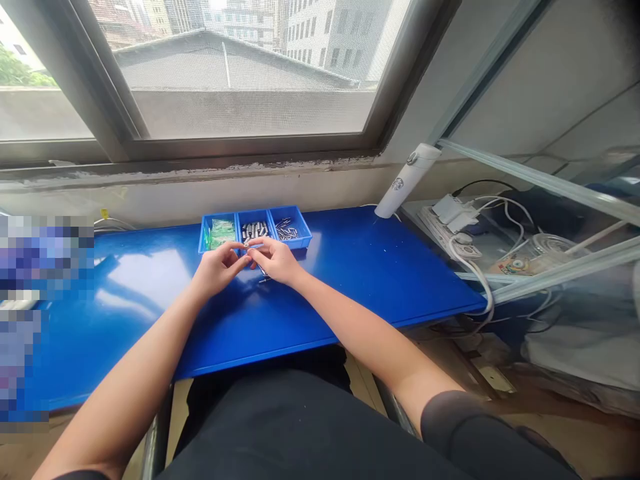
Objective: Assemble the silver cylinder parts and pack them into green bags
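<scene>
Both hands meet over the blue table, just in front of three blue bins. My left hand [219, 268] is closed, its thumb and forefinger pinched at something too small to name. Touching it from the right, my right hand [277, 260] also has its fingertips pinched at the same spot. The left bin [203, 241] holds green pieces [221, 232] in clear plastic. Black and silver cylinders [255, 230] fill the middle bin, partly hidden by my fingers. Thin metal pins [287, 230] lie in the right bin [306, 233]. A small metal piece [264, 279] lies below my right hand.
A white bottle [406, 183] stands at the back of the blue table [370, 267]. Right of the table are a power strip [453, 233], white cables [480, 275] and a metal-framed shelf [560, 270]. A window is behind the table. The far left is pixelated.
</scene>
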The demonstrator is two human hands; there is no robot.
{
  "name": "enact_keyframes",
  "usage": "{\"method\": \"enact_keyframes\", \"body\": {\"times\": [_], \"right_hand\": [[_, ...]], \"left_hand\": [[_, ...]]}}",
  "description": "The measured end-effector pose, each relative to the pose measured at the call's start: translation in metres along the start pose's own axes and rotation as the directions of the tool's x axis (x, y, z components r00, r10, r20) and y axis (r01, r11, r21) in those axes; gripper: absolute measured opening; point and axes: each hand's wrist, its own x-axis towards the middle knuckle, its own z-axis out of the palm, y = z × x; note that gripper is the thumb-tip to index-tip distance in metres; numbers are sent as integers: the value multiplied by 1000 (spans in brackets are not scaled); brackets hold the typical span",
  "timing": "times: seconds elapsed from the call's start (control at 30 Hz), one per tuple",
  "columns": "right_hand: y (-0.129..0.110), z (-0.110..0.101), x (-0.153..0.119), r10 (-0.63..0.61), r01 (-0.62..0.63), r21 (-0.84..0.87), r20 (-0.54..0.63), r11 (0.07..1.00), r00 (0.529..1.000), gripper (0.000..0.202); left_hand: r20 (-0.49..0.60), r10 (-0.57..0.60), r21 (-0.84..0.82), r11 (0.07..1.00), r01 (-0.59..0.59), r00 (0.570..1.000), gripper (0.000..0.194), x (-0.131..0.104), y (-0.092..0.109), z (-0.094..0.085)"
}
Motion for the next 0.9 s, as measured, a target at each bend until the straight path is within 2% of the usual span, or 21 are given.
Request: {"method": "enact_keyframes", "body": {"times": [0.1,0.2,0.33,0.43,0.67,0.8,0.9], "right_hand": [[-3,2,-2,16,-17,36,10,999,1000,27],[-7,1,-3,17,-17,4,3,1000,1000,26],[-8,-3,-2,-45,38,-90,-73,995,996,25],[-7,-5,0,-82,71,-124,-86,990,993,23],[0,-2,2,-69,69,-15,-39,998,997,29],[1,-3,4,-8,10,45,-27,999,1000,33],[2,-4,4,-13,15,40,-45,999,999,33]], "left_hand": [[19,18,-30,999,-18,1000,31,-1,2,4],[10,23,19,1000,-23,1000,26,0,0,5],[23,14,84,996,-16,1000,28,0,-3,2],[52,-8,98,995,2,999,32,0,-3,-2],[101,-34,93,995,25,994,38,1,3,-5],[78,-28,31,999,26,997,31,1,3,-3],[48,-6,27,1000,5,999,27,1,2,-1]]}}
